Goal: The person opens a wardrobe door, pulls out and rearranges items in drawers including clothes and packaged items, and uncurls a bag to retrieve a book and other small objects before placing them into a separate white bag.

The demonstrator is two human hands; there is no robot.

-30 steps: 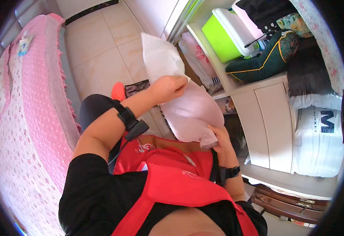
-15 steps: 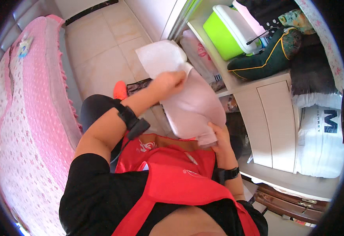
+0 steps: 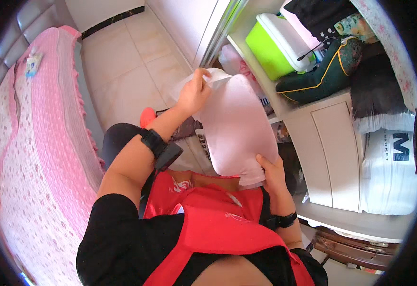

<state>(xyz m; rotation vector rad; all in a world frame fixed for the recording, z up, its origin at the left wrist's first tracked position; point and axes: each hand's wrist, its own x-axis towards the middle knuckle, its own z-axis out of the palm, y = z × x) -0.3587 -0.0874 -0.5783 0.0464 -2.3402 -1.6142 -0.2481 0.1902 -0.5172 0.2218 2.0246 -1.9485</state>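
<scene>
A pale pink piece of soft fabric (image 3: 237,126), rounded at the sides and perhaps a garment, hangs stretched between my two hands above my lap. Its exact kind is not clear. At its far left edge my left hand (image 3: 195,94) has its fingers curled in on a thin, whitish, see-through part. My right hand (image 3: 273,175) grips the near right edge, thumb on top and the other fingers underneath. Below the fabric lies the red apron (image 3: 218,214) that I wear.
On the left stands a bed with a pink and white cover (image 3: 46,133). An open cabinet on the right holds a green bin with a white lid (image 3: 272,47), a dark green cushion (image 3: 318,71) and a white plastic bag (image 3: 387,176). Dark packaging (image 3: 187,128) lies on the tiled floor (image 3: 137,62).
My left hand has moved up and slightly left with the fabric's far edge. The pink part is now spread smoother and the white flap has drawn in. My right hand keeps its hold.
</scene>
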